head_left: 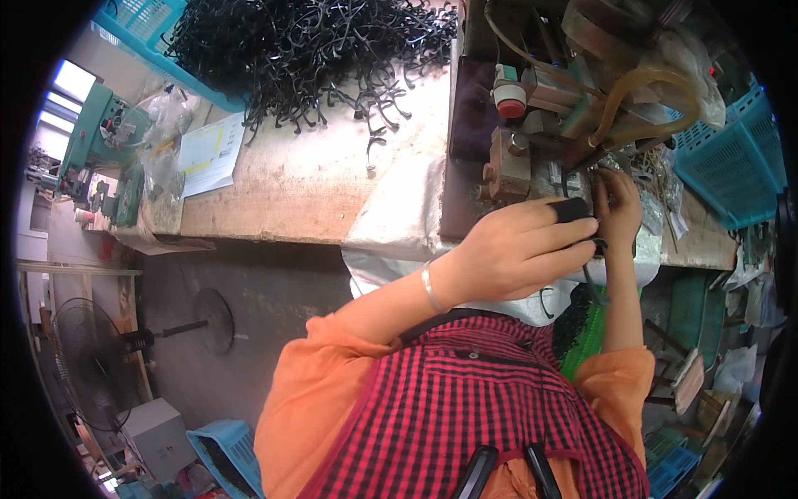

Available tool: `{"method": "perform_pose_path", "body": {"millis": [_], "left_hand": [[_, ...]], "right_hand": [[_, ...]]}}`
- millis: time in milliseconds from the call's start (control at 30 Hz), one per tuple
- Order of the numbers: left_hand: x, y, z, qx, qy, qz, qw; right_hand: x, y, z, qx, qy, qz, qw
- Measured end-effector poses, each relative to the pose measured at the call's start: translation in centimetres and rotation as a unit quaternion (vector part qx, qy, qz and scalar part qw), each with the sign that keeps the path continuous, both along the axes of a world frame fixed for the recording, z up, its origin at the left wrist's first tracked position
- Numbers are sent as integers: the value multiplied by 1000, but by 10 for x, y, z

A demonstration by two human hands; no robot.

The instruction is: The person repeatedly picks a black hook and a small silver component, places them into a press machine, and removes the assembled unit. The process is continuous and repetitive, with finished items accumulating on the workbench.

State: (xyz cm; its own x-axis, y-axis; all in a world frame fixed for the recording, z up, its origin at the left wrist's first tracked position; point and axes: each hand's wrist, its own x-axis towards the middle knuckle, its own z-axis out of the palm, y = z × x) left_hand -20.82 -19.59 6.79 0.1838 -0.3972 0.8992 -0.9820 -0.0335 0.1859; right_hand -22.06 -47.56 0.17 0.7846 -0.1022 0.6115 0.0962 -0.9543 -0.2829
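Observation:
My left hand (519,249), with a silvery bangle at the wrist and a black cover (572,209) round one finger, reaches across to the front of a bench machine (509,166). Its fingers are curled together, and a thin black curved plastic piece (600,244) shows at their tips. Close beside it, my right hand (619,206) is at the machine's work area, its fingers bent inward. What the right fingers pinch is hidden by the hand and the machine parts. A large heap of similar black curved pieces (307,50) lies on the wooden bench (291,183).
A red push button (509,101) and a yellowish hose (648,79) are on the machine. Blue crates stand at the right (731,158) and far left (141,33). A paper sheet (212,154) lies on the bench; a green basket (586,337) sits below, a fan (91,362) left.

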Motion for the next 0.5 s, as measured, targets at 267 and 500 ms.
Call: {"method": "perform_pose_path", "body": {"millis": [267, 500], "left_hand": [[109, 157, -19, 359, 25, 270, 893], [171, 189, -92, 429, 227, 189, 854]], "right_hand": [[-23, 16, 29, 269, 11, -16, 963], [-19, 0, 15, 331, 54, -64, 940]]}}
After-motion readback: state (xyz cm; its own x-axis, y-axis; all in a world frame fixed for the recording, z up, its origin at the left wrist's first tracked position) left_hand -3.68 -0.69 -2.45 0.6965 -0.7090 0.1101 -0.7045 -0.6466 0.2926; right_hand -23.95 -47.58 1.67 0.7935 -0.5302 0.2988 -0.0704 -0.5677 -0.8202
